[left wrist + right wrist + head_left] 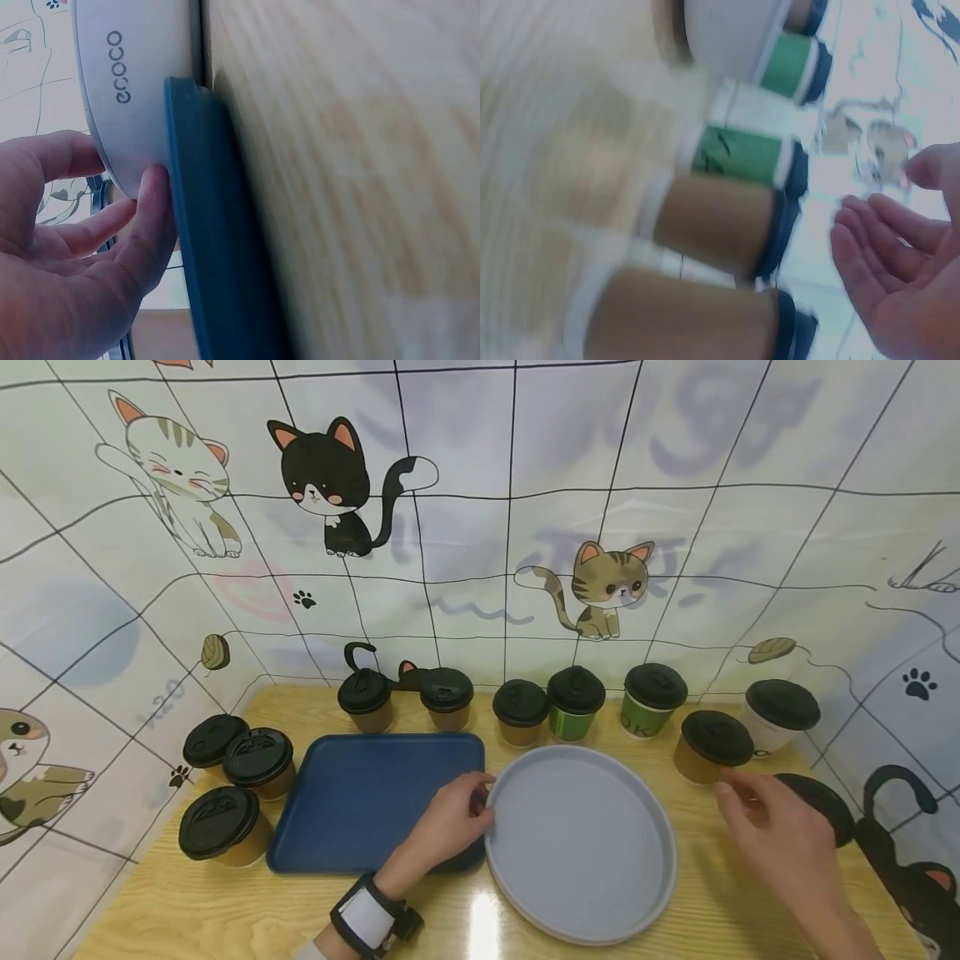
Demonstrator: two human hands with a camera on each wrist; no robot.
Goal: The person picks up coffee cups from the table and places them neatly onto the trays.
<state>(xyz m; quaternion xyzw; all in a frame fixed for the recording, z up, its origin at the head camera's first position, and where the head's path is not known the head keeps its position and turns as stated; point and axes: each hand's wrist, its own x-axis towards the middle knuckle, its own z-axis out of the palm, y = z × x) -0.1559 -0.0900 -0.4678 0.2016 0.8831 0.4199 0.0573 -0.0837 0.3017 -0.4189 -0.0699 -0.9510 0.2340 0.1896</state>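
Left hand point(450, 818) pinches the left rim of the grey round tray point(581, 843). Right hand point(783, 835), fingers loosely bent, thumb apart, holds nothing, near a brown lidded cup point(705, 766) toward the right edge of the bench point(187, 918). Round tray sits just beside the right edge of the blue tray point(367, 802); two green lidded cups point(572, 724) stand toward the bench's far edge.

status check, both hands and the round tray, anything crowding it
Left hand grips gray round tray by rim; right hand empty, near lidded brown cup; blue rectangular tray close alongside.
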